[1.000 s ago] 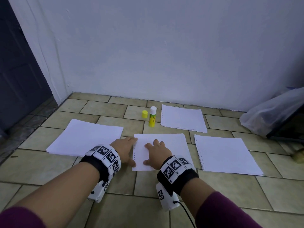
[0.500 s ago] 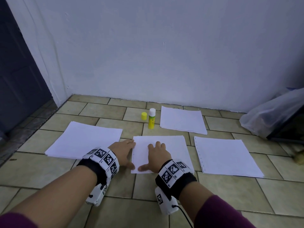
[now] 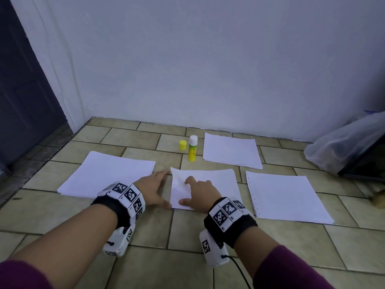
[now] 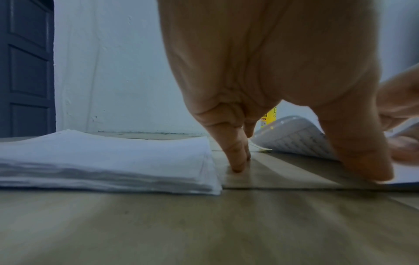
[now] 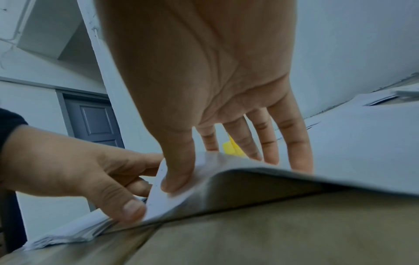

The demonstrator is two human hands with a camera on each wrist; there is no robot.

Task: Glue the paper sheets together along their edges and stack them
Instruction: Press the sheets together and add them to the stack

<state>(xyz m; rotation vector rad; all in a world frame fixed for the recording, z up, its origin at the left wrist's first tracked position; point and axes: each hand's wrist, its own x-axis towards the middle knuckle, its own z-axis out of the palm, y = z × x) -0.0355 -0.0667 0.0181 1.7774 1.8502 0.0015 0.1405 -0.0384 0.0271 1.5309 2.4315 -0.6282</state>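
On the middle sheet (image 3: 210, 184), right hand (image 3: 201, 191) flat, fingers extended; left hand (image 3: 153, 189) open, thumb at its edge.

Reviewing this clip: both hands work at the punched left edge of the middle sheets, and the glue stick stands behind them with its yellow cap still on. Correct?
Not quite. The glue stick is uncapped: its yellow cap sits on the floor just left of it, as the head view shows. The rest holds: the left hand and right hand are both at the punched left edge of the middle sheets.

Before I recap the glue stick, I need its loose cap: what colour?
Yellow cap, clearest in the head view.
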